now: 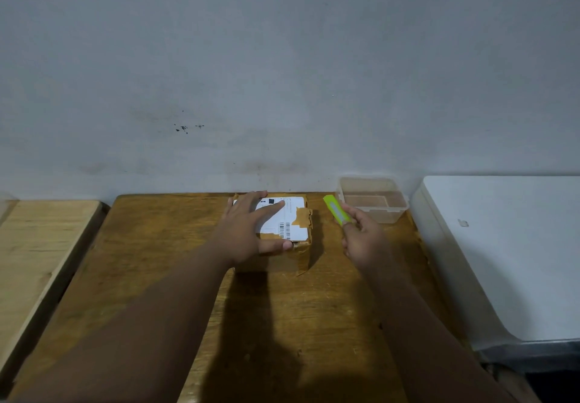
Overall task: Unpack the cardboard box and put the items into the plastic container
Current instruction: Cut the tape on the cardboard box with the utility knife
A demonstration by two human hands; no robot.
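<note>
Table (pixel 157 261): wood, mid-brown, varnished, with plain grain and a low sheen; its right edge is rough.
Board (pixel 40 245) at the left: pale wood, matt, with the look of bare timber.
Cardboard box (pixel 282 263): brown cardboard, matt, bound in brown tape that is wrinkled and ragged at its edges.
Label (pixel 296 211) on the box top: white printed paper, matt, ragged along one side.
Plastic container (pixel 390 214): translucent plastic, smooth, slightly cloudy.
Cutter (pixel 333 209): bright yellow-green plastic body, smooth, with a grey inset strip of undetermined material.
Cabinet (pixel 502 245) at the right: white, smooth, satin finish; material undetermined.
Wall (pixel 282 57): grey, matt, scuffed and stained.
</note>
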